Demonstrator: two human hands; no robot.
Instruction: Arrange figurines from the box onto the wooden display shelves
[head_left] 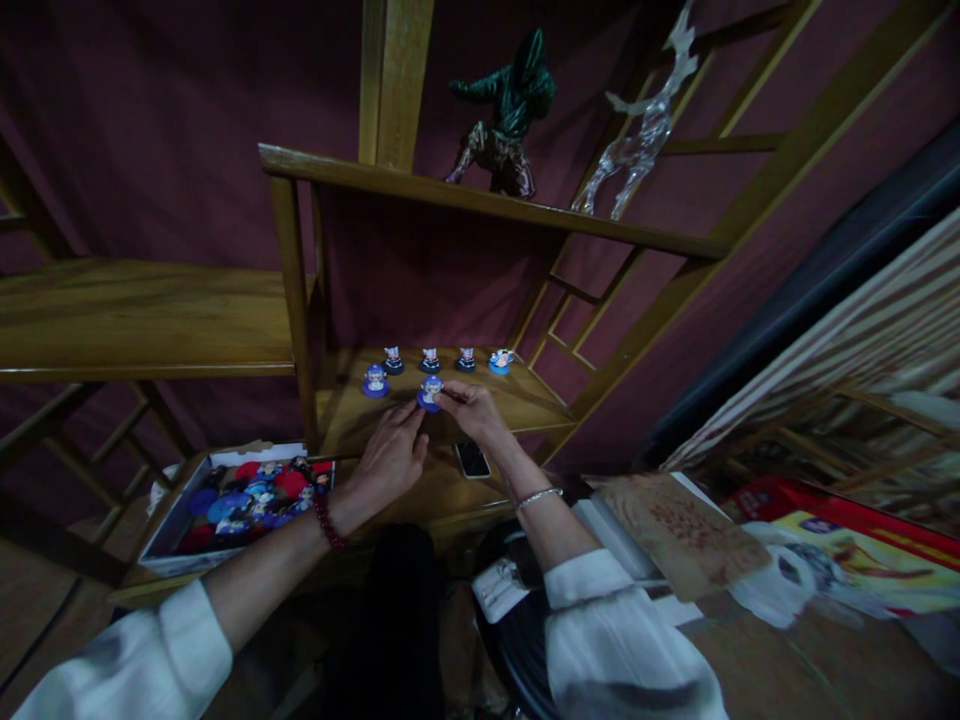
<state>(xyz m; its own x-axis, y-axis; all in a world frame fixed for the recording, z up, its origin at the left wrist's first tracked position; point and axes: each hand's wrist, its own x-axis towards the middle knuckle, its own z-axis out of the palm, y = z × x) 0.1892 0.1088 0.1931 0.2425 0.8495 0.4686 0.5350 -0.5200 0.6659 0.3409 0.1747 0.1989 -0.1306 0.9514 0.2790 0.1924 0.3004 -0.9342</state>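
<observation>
Between the thumb and fingers of my right hand (471, 410) is a small purple figurine (430, 392) on a round base, upright at the front of the wooden shelf. My left hand (390, 455) lies just left of it, fingers stretched forward, the tips close to the base; whether they touch it I cannot tell. A matching purple figurine (376, 380) stands to the left. Behind them is a row of small figures: several dark-based ones, including a grey-and-black figurine (430, 360), and a blue-based figurine (500, 361) at the right end.
An open box (169, 535) full of small figures stands lower left. A phone (472, 460) lies on the ledge below the shelf. Overhead, a green statue (514, 110) and a clear deer figure (637, 140) stand on the upper shelf (420, 188). Cardboard (675, 530) and bags lie at right.
</observation>
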